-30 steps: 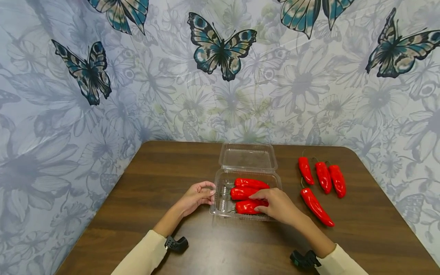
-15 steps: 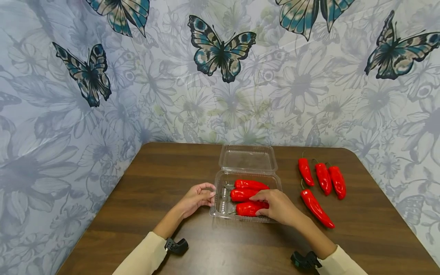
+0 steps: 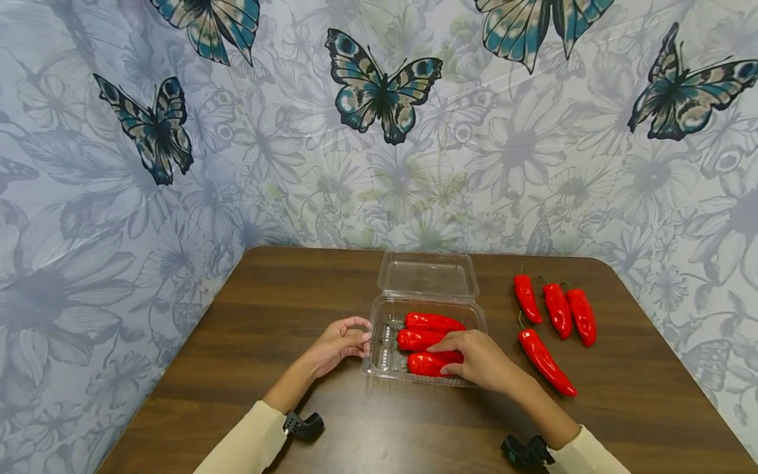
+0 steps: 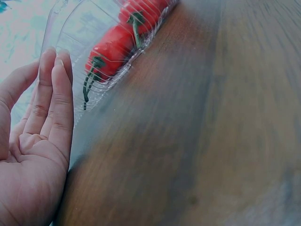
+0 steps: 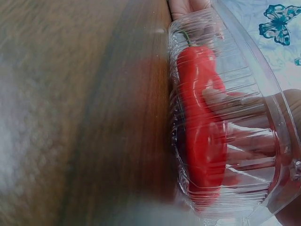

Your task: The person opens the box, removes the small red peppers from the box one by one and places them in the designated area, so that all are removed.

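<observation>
In the head view a clear plastic clamshell container point(image 3: 379, 368) lies with its lid folded back. Inside are a back red chili pepper point(image 3: 435, 321), a middle pepper point(image 3: 417, 340) and a front pepper point(image 3: 423, 364), stems to the left. My right hand point(image 3: 481, 361) reaches over the right rim and holds the front pepper between thumb and fingers. Through the clear wall in the right wrist view, the thumb point(image 5: 216, 97) rests against that pepper point(image 5: 202, 141). At the left rim my left hand point(image 3: 336, 343) touches the container, its fingers point(image 4: 61, 101) fairly straight in the left wrist view.
Several loose red chili peppers lie on the brown table point(image 3: 296, 289) to the right, the nearest pepper point(image 3: 546, 362) beside my right forearm. The raised lid point(image 3: 428, 273) lies behind the container, towards the butterfly-patterned backdrop point(image 3: 379, 184).
The front pepper has shifted slightly towards the container's front wall with my right hand, widening the gap to the middle pepper. My left hand has stayed at the rim.
</observation>
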Demonstrator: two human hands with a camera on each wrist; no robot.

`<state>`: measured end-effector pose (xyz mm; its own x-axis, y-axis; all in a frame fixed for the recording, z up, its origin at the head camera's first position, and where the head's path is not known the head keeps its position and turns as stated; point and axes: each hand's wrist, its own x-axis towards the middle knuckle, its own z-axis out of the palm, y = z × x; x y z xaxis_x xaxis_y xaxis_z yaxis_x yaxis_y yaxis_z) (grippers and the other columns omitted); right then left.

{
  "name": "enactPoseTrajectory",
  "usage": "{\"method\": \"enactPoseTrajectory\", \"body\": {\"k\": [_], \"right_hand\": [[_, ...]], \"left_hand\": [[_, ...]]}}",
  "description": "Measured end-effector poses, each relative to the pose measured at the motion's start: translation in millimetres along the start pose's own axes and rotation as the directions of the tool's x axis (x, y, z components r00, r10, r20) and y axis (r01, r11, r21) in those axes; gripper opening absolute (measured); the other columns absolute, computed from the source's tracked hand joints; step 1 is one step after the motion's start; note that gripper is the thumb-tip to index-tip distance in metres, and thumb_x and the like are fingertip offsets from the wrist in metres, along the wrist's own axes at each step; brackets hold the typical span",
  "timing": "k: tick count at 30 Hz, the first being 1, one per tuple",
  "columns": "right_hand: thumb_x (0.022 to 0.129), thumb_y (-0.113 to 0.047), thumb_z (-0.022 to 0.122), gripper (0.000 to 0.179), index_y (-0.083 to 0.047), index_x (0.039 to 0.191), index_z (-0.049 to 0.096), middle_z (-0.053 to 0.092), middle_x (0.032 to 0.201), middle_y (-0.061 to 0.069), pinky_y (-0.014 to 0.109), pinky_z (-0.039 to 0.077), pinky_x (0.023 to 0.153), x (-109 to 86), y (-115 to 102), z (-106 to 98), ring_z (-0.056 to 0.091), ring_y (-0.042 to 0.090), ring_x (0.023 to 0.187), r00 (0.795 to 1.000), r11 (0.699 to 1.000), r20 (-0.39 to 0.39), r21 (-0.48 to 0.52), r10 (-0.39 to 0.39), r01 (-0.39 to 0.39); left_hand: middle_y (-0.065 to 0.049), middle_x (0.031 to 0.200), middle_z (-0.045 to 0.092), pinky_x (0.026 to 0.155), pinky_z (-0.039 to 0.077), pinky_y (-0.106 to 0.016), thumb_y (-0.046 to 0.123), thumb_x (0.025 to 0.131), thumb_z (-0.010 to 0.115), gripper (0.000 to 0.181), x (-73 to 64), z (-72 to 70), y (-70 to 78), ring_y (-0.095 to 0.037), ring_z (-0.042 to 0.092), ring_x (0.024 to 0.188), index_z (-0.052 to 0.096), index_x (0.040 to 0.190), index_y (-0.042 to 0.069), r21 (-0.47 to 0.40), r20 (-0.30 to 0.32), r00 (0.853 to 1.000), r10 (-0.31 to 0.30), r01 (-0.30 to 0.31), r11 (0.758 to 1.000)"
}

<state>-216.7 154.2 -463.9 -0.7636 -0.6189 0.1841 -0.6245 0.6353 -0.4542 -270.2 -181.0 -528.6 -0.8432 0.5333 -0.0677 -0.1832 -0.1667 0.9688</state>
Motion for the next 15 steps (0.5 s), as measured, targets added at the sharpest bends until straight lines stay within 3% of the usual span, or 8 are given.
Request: {"method": "enactPoseTrajectory", "body": {"k": [8, 15], "right_hand": [[0.08, -0.016, 0.087, 0.041, -0.02, 0.12, 0.077, 0.073, 0.106, -0.009, 0.03, 0.055, 0.076, -0.5, 1.6, -0.9, 0.066, 0.009, 0.095, 0.999, 0.998, 0.002, 0.037, -0.041, 0.041], [0.084, -0.019, 0.084, 0.04, -0.021, 0.122, 0.075, 0.07, 0.106, -0.012, 0.028, 0.055, 0.076, 0.0, 1.6, -3.5, 0.063, 0.005, 0.094, 1.0, 0.995, 0.011, 0.099, -0.006, 0.005]], "left_hand": [[-0.003, 0.08, 0.07, 0.073, 0.06, -0.029, -0.002, 0.101, 0.057, 0.018, -0.3, 0.4, 0.6, -0.012, 0.068, 0.073, 0.059, 0.116, 0.007, 0.002, 0.004, 1.0, 0.001, -0.001, 1.0], [-0.002, 0.08, 0.07, 0.073, 0.06, -0.029, -0.001, 0.101, 0.058, 0.018, -0.6, 0.2, -0.1, -0.013, 0.068, 0.074, 0.059, 0.116, 0.007, 0.008, 0.005, 1.0, 0.003, -0.003, 1.0]]}}
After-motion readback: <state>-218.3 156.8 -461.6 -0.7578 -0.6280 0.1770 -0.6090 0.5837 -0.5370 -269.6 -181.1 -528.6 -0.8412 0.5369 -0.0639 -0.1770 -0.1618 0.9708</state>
